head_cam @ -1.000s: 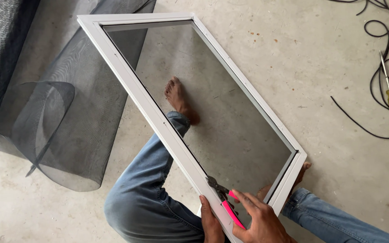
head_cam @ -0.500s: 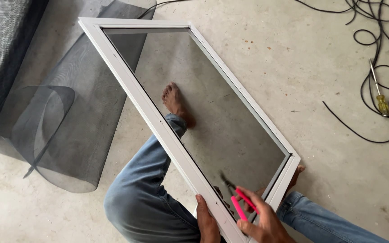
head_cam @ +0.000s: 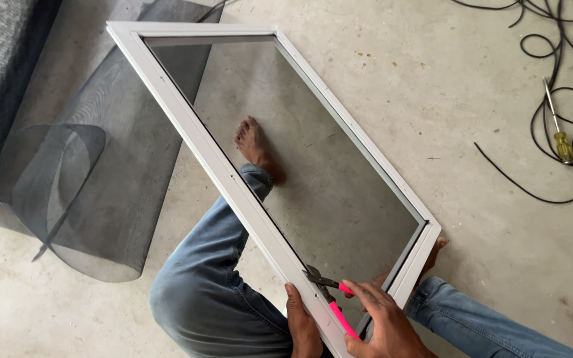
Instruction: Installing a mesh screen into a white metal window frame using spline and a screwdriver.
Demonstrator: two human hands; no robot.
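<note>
White-framed window screen [head_cam: 233, 179] runs lengthwise away from us across our knees; our right hand [head_cam: 382, 325] grips pink-handled cutters [head_cam: 333, 298] at its near corner, our left hand [head_cam: 303, 328] clasping the rail beside.

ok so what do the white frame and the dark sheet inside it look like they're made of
The white frame looks like painted or coated metal, perhaps aluminium: thin, straight rails with a smooth matte face. It could be plastic. The sheet looks like fine woven screen mesh, since the foot and floor show through it, like the loose mesh roll.

Mesh roll [head_cam: 67, 192] left of frame [head_cam: 233, 185]
</note>
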